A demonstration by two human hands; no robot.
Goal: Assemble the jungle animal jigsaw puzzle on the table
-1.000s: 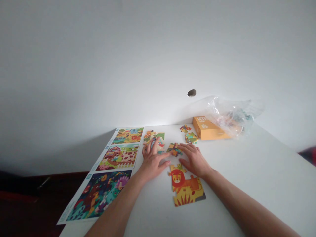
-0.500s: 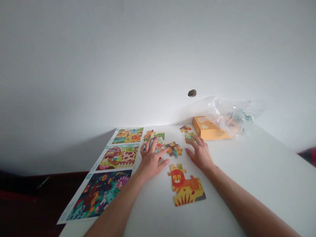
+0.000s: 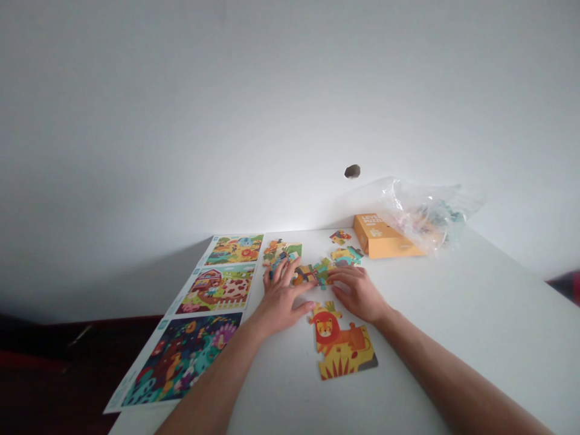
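Our hands are apart, palms down over the bench [image 3: 285, 389]. Our left hand [image 3: 281, 300] has its fingers spread, the index fingertip at the near edge of a dark-and-orange puzzle piece [image 3: 302, 275]. Our right hand [image 3: 359, 296] bends its fingers at a green puzzle piece [image 3: 322, 269]; we cannot tell whether it pinches it. These pieces form a crosswise row between our fingertips, the green one nearer the right hand. Closer to us, between our forearms, lies the joined lion section [image 3: 347, 345], its tabbed edges on the far and left sides, its far-left corner just beside our left thumb. Beyond the left fingers sits a puzzle-piece pile [image 3: 275, 248]; beyond the right, teal puzzle pieces [image 3: 348, 256] near the orange puzzle box [image 3: 392, 244].
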